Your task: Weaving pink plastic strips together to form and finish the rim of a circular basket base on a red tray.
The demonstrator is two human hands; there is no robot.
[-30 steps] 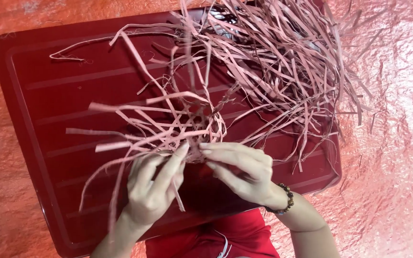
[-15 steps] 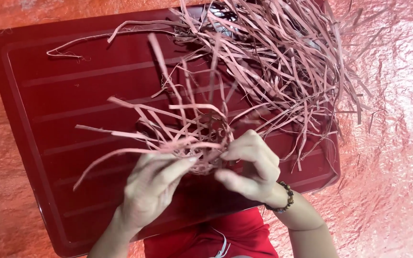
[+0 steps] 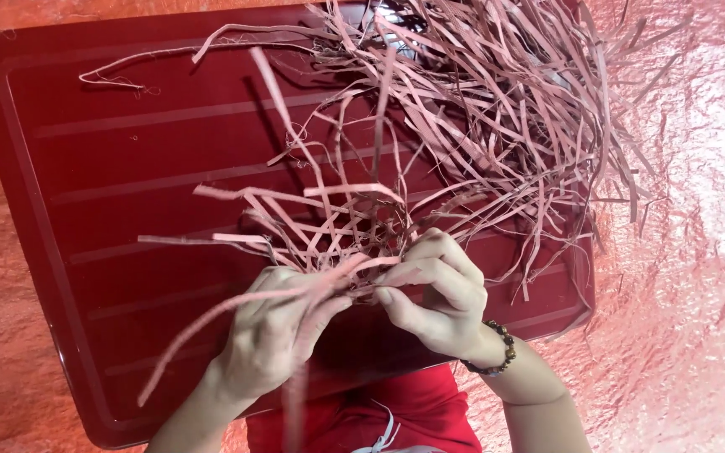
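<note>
A small woven tangle of pale pink strips (image 3: pixel 354 231) sits above a dark red ribbed tray (image 3: pixel 127 168). My left hand (image 3: pixel 274 335) grips several strips at the tangle's lower edge, with loose ends trailing down and left. My right hand (image 3: pixel 438 294), with a beaded bracelet on its wrist, pinches strips at the same spot from the right. The two hands nearly touch at the fingertips.
A large loose heap of pink strips (image 3: pixel 505 109) covers the tray's upper right and spills over its edge. One long strip (image 3: pixel 169 63) lies across the tray's top left. Crinkled pink-orange sheeting (image 3: pixel 690 277) surrounds the tray. Red clothing (image 3: pixel 362 415) shows at the bottom.
Both hands have lifted and turned the woven tangle; several strips that pointed left now stand up and fan out. The left hand's fingers have closed tighter on the strips.
</note>
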